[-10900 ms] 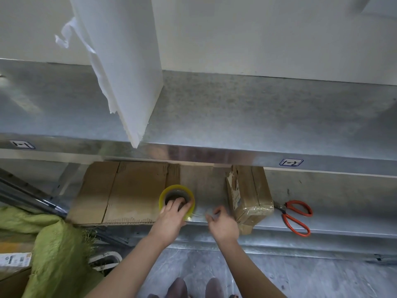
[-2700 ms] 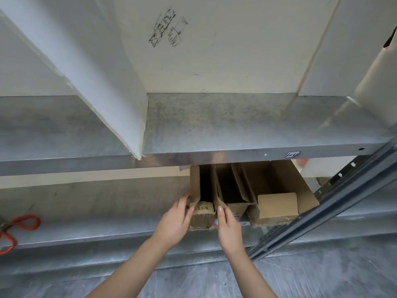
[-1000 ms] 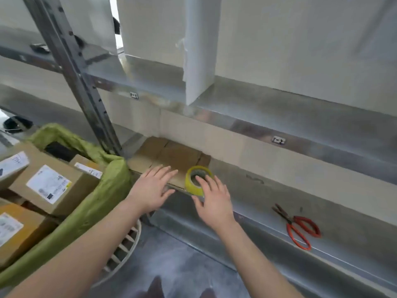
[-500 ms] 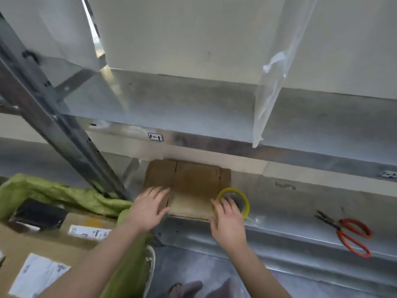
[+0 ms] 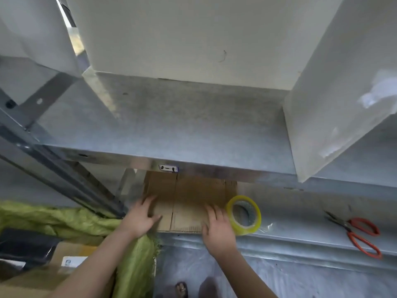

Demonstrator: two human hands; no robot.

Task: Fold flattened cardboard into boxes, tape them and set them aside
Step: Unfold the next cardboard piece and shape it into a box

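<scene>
While both palms lay flat on the flattened cardboard [image 5: 189, 203] at the shelf's [image 5: 300, 229] near left edge, the left hand [image 5: 140, 220] and right hand [image 5: 217, 226] had fingers spread, gripping nothing, probably to slide a sheet out; the tape roll [image 5: 243, 215] stood just right.

Flattened brown cardboard sheet [image 5: 189, 203]: its far part is lying hidden under the grey metal upper shelf [image 5: 193, 134].
Left hand [image 5: 140, 220] and right hand [image 5: 217, 227]: both are showing motion blur, so how firmly they are gripping cannot be told.
Small label on the shelf edge [image 5: 168, 168]: its marking is too small to read.
Dark object in the green woven sack [image 5: 75, 220]: blurred, and the left edge is cutting it off.
Red-handled scissors [image 5: 356, 233]: blades too blurred to tell whether they are shut.
</scene>
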